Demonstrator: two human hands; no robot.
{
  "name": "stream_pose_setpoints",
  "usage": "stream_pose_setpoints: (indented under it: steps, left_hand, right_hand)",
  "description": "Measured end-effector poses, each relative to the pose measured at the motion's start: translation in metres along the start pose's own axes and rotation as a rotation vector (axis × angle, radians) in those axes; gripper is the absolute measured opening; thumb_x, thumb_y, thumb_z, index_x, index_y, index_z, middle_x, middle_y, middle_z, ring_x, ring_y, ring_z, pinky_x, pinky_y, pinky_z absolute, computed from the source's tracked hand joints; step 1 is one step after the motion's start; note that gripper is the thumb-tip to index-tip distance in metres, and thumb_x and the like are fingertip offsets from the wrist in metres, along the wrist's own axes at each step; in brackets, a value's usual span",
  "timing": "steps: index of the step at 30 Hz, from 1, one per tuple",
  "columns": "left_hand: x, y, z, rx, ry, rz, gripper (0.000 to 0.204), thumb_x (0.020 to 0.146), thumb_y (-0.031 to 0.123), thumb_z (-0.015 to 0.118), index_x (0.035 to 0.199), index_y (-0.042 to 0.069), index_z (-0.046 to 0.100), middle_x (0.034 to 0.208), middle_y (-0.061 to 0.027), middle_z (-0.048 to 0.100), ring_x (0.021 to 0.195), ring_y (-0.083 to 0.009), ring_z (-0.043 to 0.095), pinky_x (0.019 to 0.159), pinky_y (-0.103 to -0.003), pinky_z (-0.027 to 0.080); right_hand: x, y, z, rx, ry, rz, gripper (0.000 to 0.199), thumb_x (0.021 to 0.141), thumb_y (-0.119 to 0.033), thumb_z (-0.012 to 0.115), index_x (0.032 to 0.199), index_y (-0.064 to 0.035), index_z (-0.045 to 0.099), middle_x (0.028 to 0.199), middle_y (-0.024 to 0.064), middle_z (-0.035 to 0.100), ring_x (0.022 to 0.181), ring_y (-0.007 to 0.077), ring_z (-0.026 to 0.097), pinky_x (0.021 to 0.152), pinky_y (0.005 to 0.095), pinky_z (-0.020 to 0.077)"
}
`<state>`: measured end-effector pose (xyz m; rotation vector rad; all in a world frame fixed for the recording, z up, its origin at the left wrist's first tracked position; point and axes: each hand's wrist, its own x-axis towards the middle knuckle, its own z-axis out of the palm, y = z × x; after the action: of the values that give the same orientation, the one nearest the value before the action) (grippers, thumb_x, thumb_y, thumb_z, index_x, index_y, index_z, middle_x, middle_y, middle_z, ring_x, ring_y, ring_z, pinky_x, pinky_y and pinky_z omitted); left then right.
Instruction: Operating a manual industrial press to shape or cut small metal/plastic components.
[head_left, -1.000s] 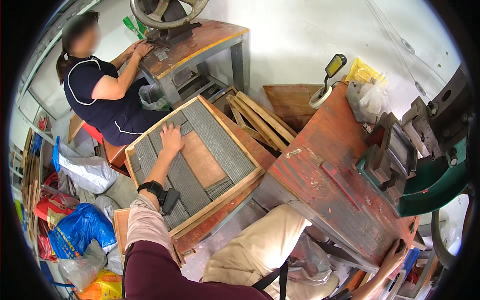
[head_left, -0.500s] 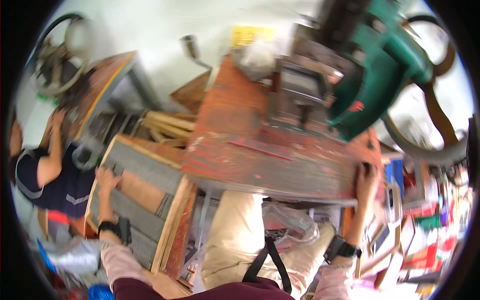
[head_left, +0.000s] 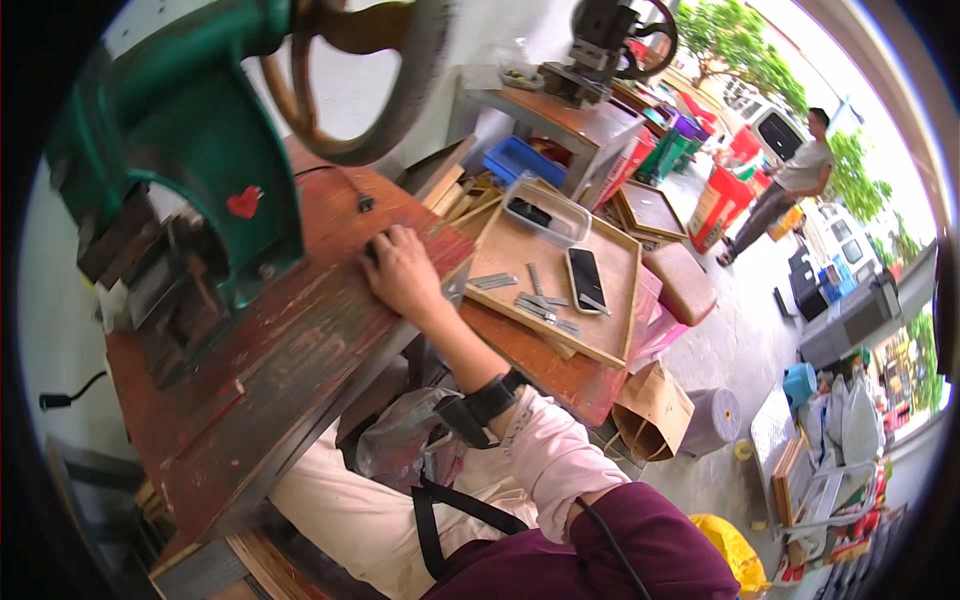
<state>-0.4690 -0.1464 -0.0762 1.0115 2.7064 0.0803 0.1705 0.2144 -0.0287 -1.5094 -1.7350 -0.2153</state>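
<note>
Resting on the workbench (head_left: pixel 325 300), head view: one right hand (head_left: pixel 402 272), palm down near the far edge of the red-brown, scuffed top, fingers bent over a small dark thing (head_left: pixel 375 249); cannot tell whether they grasp it or only cover it. Wrist fitted with a black strap (head_left: pixel 488 402). Left hand: out of frame, grip cannot be told. On the same bench, to the left: one green press (head_left: pixel 215 120) bearing a red heart (head_left: pixel 244 203) and a large worn handwheel (head_left: pixel 420 95); one black cable end (head_left: pixel 366 203), just beyond the hand. To the right of the hand, on a lower table (head_left: pixel 505 348): one shallow wooden tray (head_left: pixel 620 262), holding several flat metal strips (head_left: pixel 545 312), some overlapping, a phone (head_left: pixel 586 278) and a clear plastic box (head_left: pixel 567 224) with a dark item inside. Beyond: one blue bin (head_left: pixel 518 160), one second press (head_left: pixel 596 55). Floor side: one brown padded seat (head_left: pixel 680 285), one paper bag (head_left: pixel 658 408). Background, right: one standing person (head_left: pixel 803 168).
</note>
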Motion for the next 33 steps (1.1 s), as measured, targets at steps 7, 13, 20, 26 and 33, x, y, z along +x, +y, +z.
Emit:
stream_pose_setpoints:
  steps: [7, 13, 20, 26, 33]
  left_hand:
    - [-0.036, 0.037, -0.055, -0.153, 0.037, 0.203, 0.054, 0.08, 0.038, 0.068, 0.109, -0.007, 0.06, 0.1, -0.0204, 0.065, 0.088, -0.0319, 0.062, 0.079, -0.039, 0.049]
    - [-0.101, 0.185, -0.115, -0.266, 0.01, 0.537, 0.043, 0.086, 0.017, 0.063, 0.12, -0.007, 0.053, 0.111, -0.0227, 0.061, 0.098, -0.0294, 0.06, 0.084, -0.037, 0.047]
    - [-0.114, 0.369, -0.087, -0.171, -0.096, 1.131, 0.056, 0.059, 0.012, 0.069, 0.111, -0.005, 0.053, 0.102, -0.0211, 0.057, 0.098, -0.0349, 0.056, 0.088, -0.037, 0.044]
    - [-0.133, 0.485, -0.048, -0.042, 0.025, 1.524, 0.052, 0.057, 0.012, 0.071, 0.103, -0.007, 0.054, 0.098, -0.0236, 0.056, 0.096, -0.0403, 0.052, 0.084, -0.044, 0.044]
    - [-0.129, 0.5, -0.029, 0.034, -0.048, 1.408, 0.045, 0.059, 0.011, 0.067, 0.097, -0.007, 0.053, 0.099, -0.0233, 0.053, 0.098, -0.0404, 0.05, 0.087, -0.044, 0.042]
  right_hand:
    - [-0.003, -0.007, -0.007, -0.011, -0.007, 0.01, 0.021, 0.08, -0.02, 0.061, 0.089, -0.0012, 0.058, 0.093, 0.0153, 0.052, 0.094, 0.0309, 0.05, 0.08, 0.0385, 0.0422]
    - [-0.006, -0.013, -0.008, 0.055, 0.0, 0.03, 0.026, 0.08, -0.024, 0.062, 0.09, -0.0011, 0.057, 0.094, 0.0155, 0.052, 0.094, 0.0319, 0.05, 0.081, 0.04, 0.042]
    - [-0.03, -0.116, -0.058, 0.797, -0.56, -0.509, 0.09, 0.065, -0.031, 0.078, 0.134, 0.001, 0.031, 0.135, 0.0259, 0.031, 0.125, 0.0444, 0.033, 0.102, 0.0487, 0.0327]
    - [-0.022, -0.092, -0.032, 0.606, -0.582, -0.45, 0.085, 0.062, -0.012, 0.071, 0.136, 0.0016, 0.031, 0.128, 0.0231, 0.04, 0.119, 0.0407, 0.039, 0.099, 0.0462, 0.0353]
    - [-0.021, -0.06, -0.014, 0.65, -0.57, -0.411, 0.063, 0.063, -0.015, 0.071, 0.119, 0.0047, 0.049, 0.11, 0.0192, 0.054, 0.108, 0.0354, 0.046, 0.096, 0.0409, 0.0378]
